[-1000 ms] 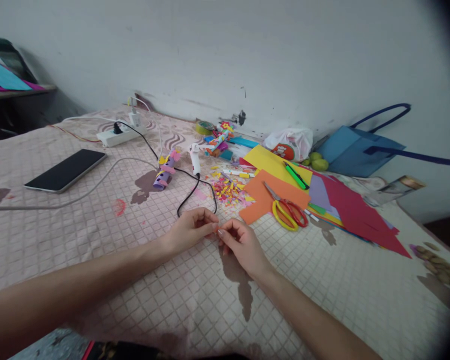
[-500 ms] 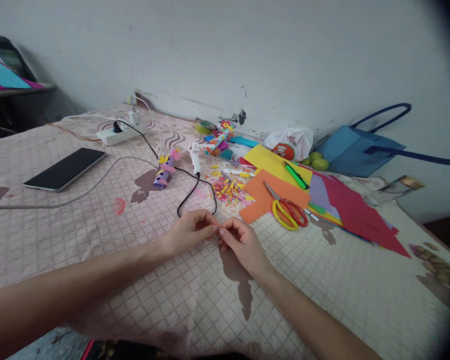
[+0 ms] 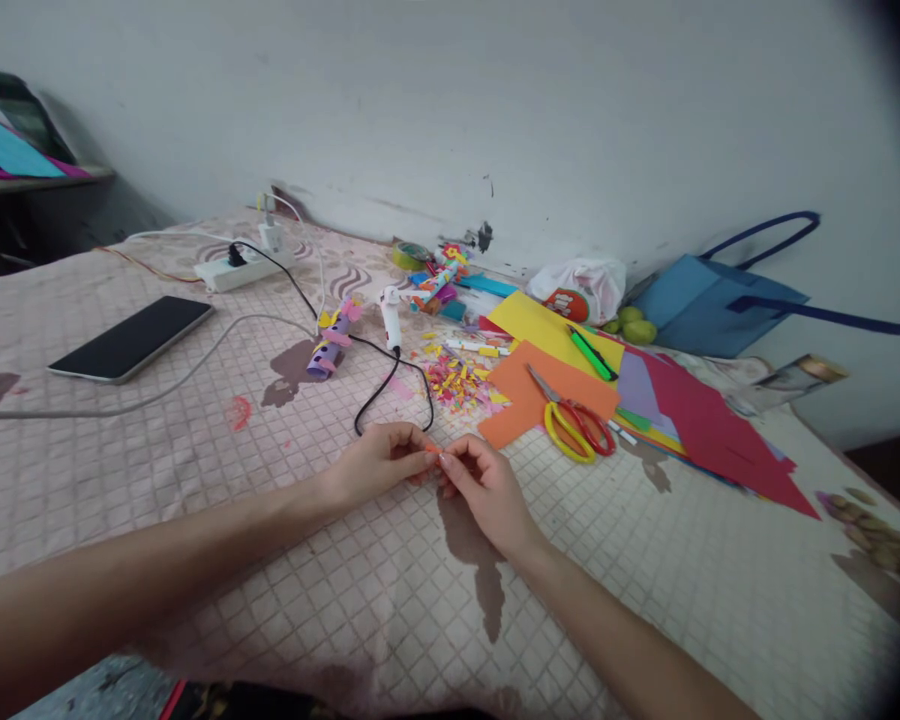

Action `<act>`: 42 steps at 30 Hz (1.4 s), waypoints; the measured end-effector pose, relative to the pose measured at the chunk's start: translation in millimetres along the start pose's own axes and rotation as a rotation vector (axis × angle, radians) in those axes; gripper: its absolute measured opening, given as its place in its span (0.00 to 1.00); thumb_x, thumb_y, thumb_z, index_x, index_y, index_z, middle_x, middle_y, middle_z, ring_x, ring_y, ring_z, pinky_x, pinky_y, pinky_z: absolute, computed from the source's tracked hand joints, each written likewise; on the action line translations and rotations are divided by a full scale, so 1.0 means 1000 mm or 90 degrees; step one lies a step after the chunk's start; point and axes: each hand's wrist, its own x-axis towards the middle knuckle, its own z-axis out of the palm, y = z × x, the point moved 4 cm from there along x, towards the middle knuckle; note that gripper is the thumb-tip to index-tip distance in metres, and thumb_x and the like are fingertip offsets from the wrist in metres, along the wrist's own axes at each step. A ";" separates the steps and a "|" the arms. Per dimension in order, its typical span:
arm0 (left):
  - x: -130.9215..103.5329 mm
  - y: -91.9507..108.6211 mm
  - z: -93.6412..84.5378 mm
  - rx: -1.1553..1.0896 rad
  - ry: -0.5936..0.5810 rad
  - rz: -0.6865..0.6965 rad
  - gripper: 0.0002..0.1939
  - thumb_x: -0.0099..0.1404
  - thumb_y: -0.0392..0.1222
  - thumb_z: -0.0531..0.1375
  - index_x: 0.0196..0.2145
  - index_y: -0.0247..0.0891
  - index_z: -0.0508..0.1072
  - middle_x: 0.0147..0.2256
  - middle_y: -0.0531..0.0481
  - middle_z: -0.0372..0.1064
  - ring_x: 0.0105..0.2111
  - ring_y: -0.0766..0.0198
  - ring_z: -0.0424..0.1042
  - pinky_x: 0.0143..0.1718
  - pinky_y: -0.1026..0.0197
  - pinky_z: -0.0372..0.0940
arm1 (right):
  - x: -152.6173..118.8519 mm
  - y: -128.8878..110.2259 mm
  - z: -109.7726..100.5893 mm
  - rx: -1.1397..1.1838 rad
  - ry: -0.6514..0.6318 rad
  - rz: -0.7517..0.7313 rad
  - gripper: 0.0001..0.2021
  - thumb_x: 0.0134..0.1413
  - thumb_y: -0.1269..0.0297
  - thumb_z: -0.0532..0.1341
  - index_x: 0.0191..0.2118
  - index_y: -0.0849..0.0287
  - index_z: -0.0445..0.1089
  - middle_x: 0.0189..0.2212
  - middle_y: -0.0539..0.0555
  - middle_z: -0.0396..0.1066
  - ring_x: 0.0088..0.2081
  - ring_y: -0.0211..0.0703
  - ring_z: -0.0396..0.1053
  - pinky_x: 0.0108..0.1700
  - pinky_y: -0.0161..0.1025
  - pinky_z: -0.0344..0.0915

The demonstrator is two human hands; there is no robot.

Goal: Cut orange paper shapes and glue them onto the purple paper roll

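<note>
pinching a small orange piece [image 3: 434, 451] between thumb and finger, our left hand [image 3: 381, 462] has a narrow grip, and our right hand [image 3: 493, 494] has the same narrow grip on this piece from the other side. so the piece is between our two hands, near the middle of the desk [image 3: 307, 580]; its shape is mostly hidden. just beyond our left hand we see the loop of a black cord [image 3: 384, 382], which comes from a white glue gun [image 3: 392, 322]. beyond our right hand there is a heap of paper scraps [image 3: 457, 382], and to its right the scissors [image 3: 561, 402] lie with the blades on orange paper [image 3: 511, 388].
</note>
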 end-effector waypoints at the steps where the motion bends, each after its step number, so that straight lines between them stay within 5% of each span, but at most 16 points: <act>1: 0.000 -0.001 0.000 0.002 0.003 0.000 0.10 0.56 0.44 0.59 0.28 0.33 0.67 0.22 0.54 0.65 0.23 0.71 0.64 0.25 0.67 0.58 | 0.000 -0.001 -0.001 -0.024 0.013 -0.010 0.08 0.55 0.60 0.55 0.31 0.58 0.63 0.24 0.48 0.65 0.23 0.34 0.64 0.26 0.32 0.64; 6: -0.003 0.001 0.001 0.014 0.016 0.022 0.08 0.57 0.42 0.58 0.29 0.32 0.68 0.22 0.54 0.64 0.23 0.71 0.64 0.25 0.67 0.59 | -0.005 -0.019 -0.006 -0.224 0.132 -0.180 0.05 0.53 0.68 0.56 0.37 0.57 0.66 0.33 0.52 0.67 0.33 0.38 0.67 0.33 0.36 0.66; 12: -0.007 0.008 0.002 0.044 0.041 0.051 0.06 0.57 0.39 0.57 0.28 0.33 0.67 0.22 0.54 0.64 0.23 0.70 0.64 0.25 0.67 0.59 | -0.009 -0.030 -0.006 -0.384 0.125 -0.331 0.09 0.55 0.72 0.53 0.38 0.55 0.69 0.34 0.54 0.68 0.38 0.41 0.67 0.40 0.40 0.66; 28: -0.012 0.013 0.004 0.195 0.057 0.112 0.07 0.59 0.38 0.54 0.31 0.34 0.70 0.27 0.52 0.68 0.27 0.69 0.64 0.28 0.68 0.59 | -0.004 -0.028 -0.010 -0.371 0.042 -0.285 0.05 0.55 0.68 0.56 0.35 0.55 0.69 0.32 0.53 0.69 0.36 0.42 0.65 0.39 0.40 0.64; 42: -0.008 0.006 0.002 0.215 0.028 0.083 0.08 0.60 0.40 0.53 0.29 0.34 0.69 0.24 0.53 0.65 0.25 0.70 0.63 0.26 0.67 0.59 | -0.003 -0.031 -0.002 -0.542 -0.050 -0.315 0.10 0.58 0.72 0.50 0.29 0.59 0.65 0.29 0.54 0.65 0.35 0.44 0.60 0.38 0.41 0.59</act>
